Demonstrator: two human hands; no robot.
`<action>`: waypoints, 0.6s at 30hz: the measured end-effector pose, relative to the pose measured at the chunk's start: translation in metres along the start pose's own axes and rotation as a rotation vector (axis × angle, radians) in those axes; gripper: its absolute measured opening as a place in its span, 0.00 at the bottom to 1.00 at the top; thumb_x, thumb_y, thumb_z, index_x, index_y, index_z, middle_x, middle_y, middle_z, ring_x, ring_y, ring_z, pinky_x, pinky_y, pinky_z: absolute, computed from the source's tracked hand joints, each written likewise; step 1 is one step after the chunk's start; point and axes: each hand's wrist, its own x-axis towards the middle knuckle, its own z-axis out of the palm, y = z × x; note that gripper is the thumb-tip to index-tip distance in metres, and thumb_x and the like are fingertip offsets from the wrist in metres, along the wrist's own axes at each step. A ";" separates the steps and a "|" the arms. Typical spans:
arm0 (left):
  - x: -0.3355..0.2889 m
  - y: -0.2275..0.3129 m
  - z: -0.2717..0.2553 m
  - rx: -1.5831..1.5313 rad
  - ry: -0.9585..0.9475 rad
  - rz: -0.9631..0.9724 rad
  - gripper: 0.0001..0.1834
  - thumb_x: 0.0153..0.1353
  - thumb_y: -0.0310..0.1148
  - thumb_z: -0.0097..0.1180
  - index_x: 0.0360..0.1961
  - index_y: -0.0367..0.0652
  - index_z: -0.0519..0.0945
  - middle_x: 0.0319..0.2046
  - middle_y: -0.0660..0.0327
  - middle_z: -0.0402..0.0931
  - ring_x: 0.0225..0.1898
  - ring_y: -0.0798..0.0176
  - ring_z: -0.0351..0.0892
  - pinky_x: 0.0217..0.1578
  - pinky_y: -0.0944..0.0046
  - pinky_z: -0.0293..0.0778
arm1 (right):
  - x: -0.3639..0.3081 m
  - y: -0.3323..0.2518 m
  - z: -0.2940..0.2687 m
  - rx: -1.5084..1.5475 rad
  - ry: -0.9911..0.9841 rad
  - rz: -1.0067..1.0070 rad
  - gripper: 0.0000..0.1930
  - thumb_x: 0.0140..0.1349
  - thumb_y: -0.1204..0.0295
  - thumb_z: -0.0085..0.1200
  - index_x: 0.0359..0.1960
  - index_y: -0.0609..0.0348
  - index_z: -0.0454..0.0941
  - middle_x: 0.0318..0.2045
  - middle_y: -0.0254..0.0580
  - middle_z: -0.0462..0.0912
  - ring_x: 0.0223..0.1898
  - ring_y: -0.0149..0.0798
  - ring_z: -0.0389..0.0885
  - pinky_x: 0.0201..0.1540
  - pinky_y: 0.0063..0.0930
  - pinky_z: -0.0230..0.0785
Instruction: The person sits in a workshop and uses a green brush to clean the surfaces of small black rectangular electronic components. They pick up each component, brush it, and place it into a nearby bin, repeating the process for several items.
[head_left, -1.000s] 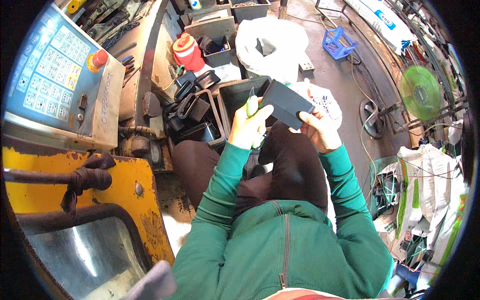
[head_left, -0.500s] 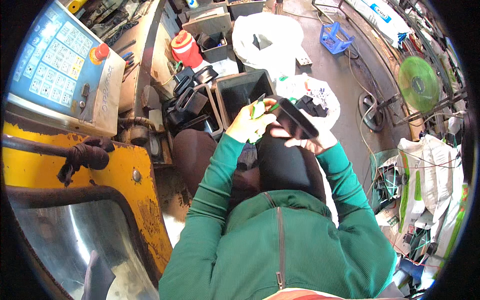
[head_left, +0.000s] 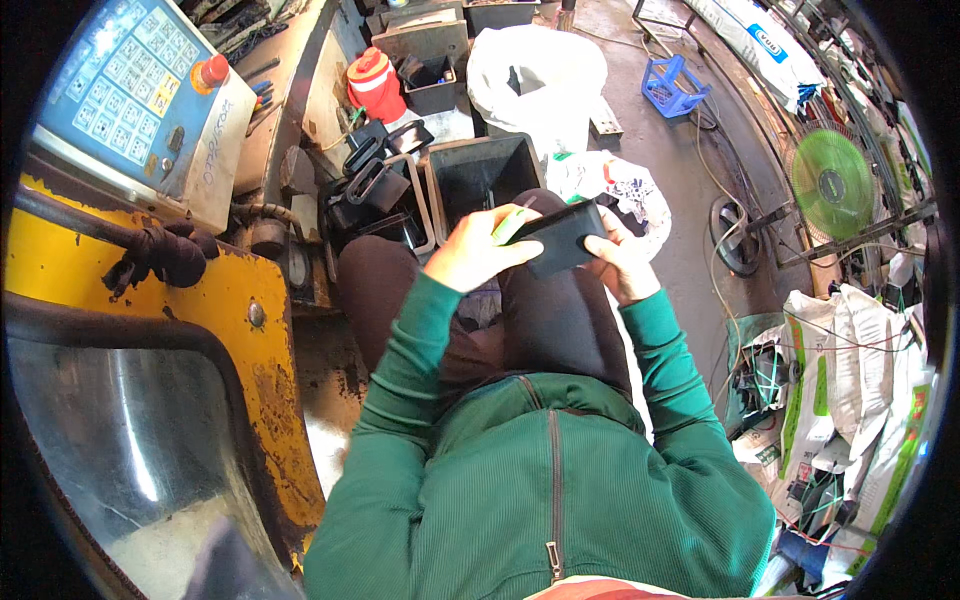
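A black plastic box-like part (head_left: 566, 238) is held above my lap between both hands. My left hand (head_left: 483, 246) has its fingers wrapped round a small green-handled knife (head_left: 511, 225), and its thumb touches the part's left end. My right hand (head_left: 622, 257) grips the part's right end, thumb on the near face and fingers behind it. The knife's tip is small and hard to make out. Just beyond the hands stands a deep black bin (head_left: 481, 160). Left of it, another bin holds several black plastic parts (head_left: 375, 200).
A white plastic bag (head_left: 628, 185) with dark pieces lies right of the hands. A large white sack (head_left: 535, 80) and a red-and-white jug (head_left: 376, 85) stand farther off. At left are a control panel (head_left: 110, 95) and yellow machine (head_left: 245, 370). A green fan (head_left: 832, 183) stands right.
The black part has turned from a steep slant to nearly level, with a broad face showing. My right hand has shifted up onto its right end. My left thumb now touches its left end.
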 end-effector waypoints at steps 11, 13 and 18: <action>0.010 -0.011 0.058 0.290 0.495 0.154 0.21 0.62 0.43 0.55 0.48 0.42 0.65 0.36 0.49 0.76 0.36 0.46 0.79 0.37 0.53 0.74 | 0.039 0.051 0.003 -0.717 0.383 -0.423 0.20 0.59 0.77 0.57 0.53 0.63 0.72 0.43 0.42 0.81 0.45 0.31 0.76 0.50 0.27 0.69; 0.008 -0.014 0.064 0.352 0.439 0.113 0.20 0.63 0.46 0.52 0.45 0.43 0.66 0.37 0.49 0.77 0.36 0.45 0.80 0.34 0.52 0.74 | 0.039 0.056 0.007 -0.573 0.316 -0.487 0.22 0.57 0.82 0.53 0.55 0.64 0.71 0.46 0.43 0.80 0.48 0.33 0.76 0.53 0.29 0.67; 0.013 -0.017 0.060 0.377 0.408 0.120 0.14 0.64 0.44 0.51 0.41 0.45 0.70 0.36 0.53 0.78 0.35 0.46 0.80 0.31 0.52 0.74 | 0.042 0.059 0.008 -0.641 0.304 -0.481 0.25 0.52 0.85 0.51 0.55 0.63 0.70 0.48 0.45 0.78 0.52 0.36 0.75 0.57 0.31 0.65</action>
